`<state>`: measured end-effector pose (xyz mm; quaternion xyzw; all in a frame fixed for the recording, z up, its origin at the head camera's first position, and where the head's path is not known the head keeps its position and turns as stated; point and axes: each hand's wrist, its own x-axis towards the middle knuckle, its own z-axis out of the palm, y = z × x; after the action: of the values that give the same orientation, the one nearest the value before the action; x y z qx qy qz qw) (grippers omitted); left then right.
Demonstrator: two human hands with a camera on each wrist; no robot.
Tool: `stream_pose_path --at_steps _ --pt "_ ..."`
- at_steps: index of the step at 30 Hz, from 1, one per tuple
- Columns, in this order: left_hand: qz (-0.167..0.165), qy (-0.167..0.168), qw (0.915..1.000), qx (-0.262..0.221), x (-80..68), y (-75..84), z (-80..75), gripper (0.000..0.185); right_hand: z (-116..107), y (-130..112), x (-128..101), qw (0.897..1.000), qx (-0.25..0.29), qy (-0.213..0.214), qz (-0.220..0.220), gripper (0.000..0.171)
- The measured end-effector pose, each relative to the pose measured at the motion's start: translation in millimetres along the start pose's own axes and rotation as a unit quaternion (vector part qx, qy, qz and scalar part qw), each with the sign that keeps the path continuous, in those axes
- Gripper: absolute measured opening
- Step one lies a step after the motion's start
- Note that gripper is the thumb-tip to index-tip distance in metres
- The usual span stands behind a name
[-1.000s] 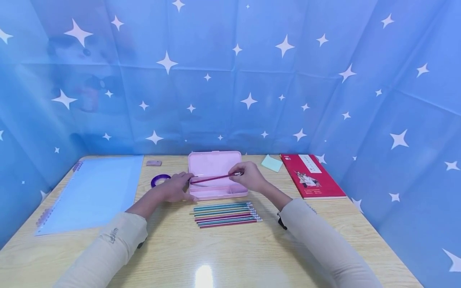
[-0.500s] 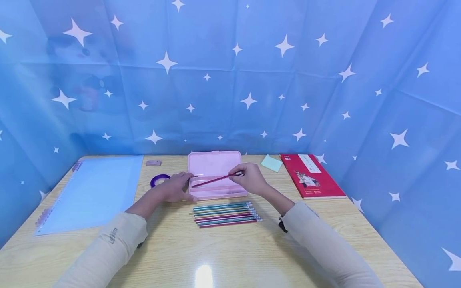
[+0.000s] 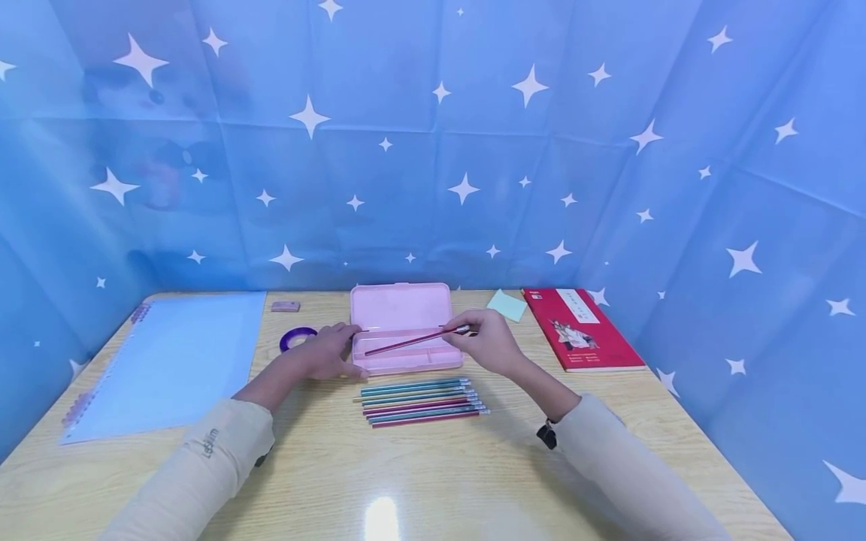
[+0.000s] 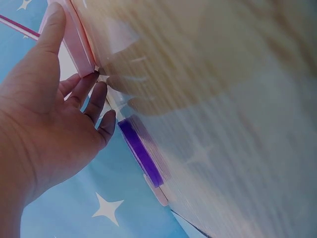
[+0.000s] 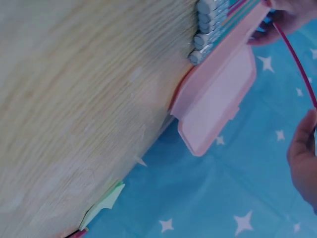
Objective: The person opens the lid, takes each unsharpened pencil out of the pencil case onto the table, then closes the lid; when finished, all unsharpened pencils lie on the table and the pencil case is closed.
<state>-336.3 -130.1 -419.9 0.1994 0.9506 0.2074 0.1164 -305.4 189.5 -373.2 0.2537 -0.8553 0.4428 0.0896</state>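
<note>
A pink pencil case (image 3: 401,306) lies open on the table, its lid raised at the back. My left hand (image 3: 330,352) holds the case's left end, thumb toward the front edge; in the left wrist view the fingertips (image 4: 91,77) are right at its lower corner. My right hand (image 3: 492,342) pinches a dark red pencil (image 3: 409,342) close to its eraser end. The pencil slants over the case's tray, its far tip pointing left. In front of the case, several pencils (image 3: 419,406) in teal, yellow and red lie side by side, eraser ends to the right.
Left of the case are a purple tape roll (image 3: 284,343) and a small pink eraser (image 3: 286,306). A large pale blue sheet (image 3: 169,361) covers the table's left side. At the right lie pale green sticky notes (image 3: 507,306) and a red book (image 3: 585,334). A starry blue cloth (image 3: 406,165) hangs behind.
My right hand has moved a little to the right with the red pencil, whose tip has come away from my left fingers. My left hand stays at the case.
</note>
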Motion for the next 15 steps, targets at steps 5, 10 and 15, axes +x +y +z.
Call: stream_pose_path --at_steps 5,10,15 --pt "-0.005 -0.001 1.0 0.003 0.0 -0.5 -0.2 0.103 -6 -8 -12 1.0 0.022 -0.012 0.009 0.012" --pt "-0.003 0.0 1.0 0.006 0.5 -1.0 0.4 0.103 -9 -16 -26 0.998 0.043 -0.037 0.019 0.01" --pt "-0.002 -0.002 1.0 -0.001 0.9 -1.2 0.1 0.104 -13 -24 -43 0.996 0.058 -0.068 0.031 0.013"
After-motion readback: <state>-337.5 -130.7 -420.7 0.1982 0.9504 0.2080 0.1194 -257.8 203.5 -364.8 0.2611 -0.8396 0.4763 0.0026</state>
